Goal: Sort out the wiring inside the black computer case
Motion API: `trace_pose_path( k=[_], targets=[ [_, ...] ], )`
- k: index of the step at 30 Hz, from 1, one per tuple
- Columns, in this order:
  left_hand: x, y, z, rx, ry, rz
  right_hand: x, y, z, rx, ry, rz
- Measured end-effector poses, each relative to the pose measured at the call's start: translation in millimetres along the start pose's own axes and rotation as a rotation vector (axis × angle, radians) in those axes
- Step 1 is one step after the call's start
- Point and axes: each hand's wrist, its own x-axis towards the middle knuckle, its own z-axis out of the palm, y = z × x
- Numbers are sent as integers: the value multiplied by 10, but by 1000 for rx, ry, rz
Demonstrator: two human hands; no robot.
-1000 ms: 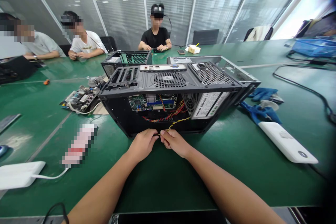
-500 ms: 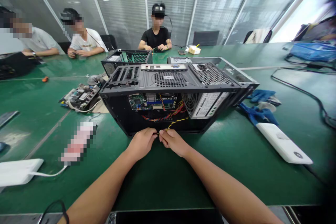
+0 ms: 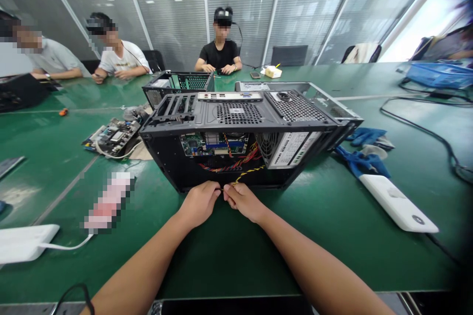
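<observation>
Frame centre: my left hand (image 3: 199, 204) and right hand (image 3: 246, 202), grip pinched on yellow-black cable (image 3: 251, 172), before computer case (image 3: 207, 128).

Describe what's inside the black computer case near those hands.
Inside the black computer case, a circuit board, coloured wires and a labelled box with a fan show. Whatever the upper panel covers cannot be seen.

The room is bright, with the strongest glow from the big white slanted window (image 3: 410, 27) at right. The shiny, flat green table (image 3: 22, 197) has pale glare. The right corners look dark and blurry.
</observation>
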Motion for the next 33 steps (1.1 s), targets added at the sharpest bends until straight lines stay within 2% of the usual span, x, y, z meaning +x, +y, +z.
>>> trace_pose_path(
  k=[8,17,21,26,33],
  targets=[
    [57,39,-57,-240,-58,-103,5,11,-8,-11,-10,-14],
    [30,7,-5,-182,40,-30,0,-1,-4,27,19,0],
    [19,6,-8,-179,38,-36,-4,3,-4,23,20,-1],
    [46,47,-52,-214,-17,-93,3,30,-5,-29,24,-40],
    [68,90,-89,-462,-94,-260,22,77,-17,-46,12,-69]
  ],
)
